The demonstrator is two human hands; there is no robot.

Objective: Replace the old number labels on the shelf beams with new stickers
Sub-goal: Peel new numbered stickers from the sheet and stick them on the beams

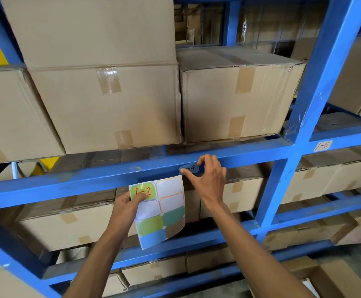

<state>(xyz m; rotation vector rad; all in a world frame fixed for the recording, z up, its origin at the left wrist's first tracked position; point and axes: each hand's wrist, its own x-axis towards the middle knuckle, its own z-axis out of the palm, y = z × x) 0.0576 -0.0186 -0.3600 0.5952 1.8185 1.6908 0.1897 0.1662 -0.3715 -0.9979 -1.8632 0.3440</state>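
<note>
A blue label [189, 168] marked with a number ending in 4 lies on the blue shelf beam [89, 179]. My right hand [207, 179] touches it: the thumb presses its left end and the index finger curls over its right end. My left hand [124, 204] holds a sticker sheet [160, 209] just below the beam, thumb on a yellow-green sticker [143, 191] marked 1-2. The sheet carries several coloured blank stickers and some empty white spots. A white label [323, 146] marked 1-5 sits on the beam to the right.
Taped cardboard boxes [110, 108] fill the shelf above the beam and the levels below. A blue upright post [310, 104] stands right of my hands. An open carton [336, 278] sits at the bottom right.
</note>
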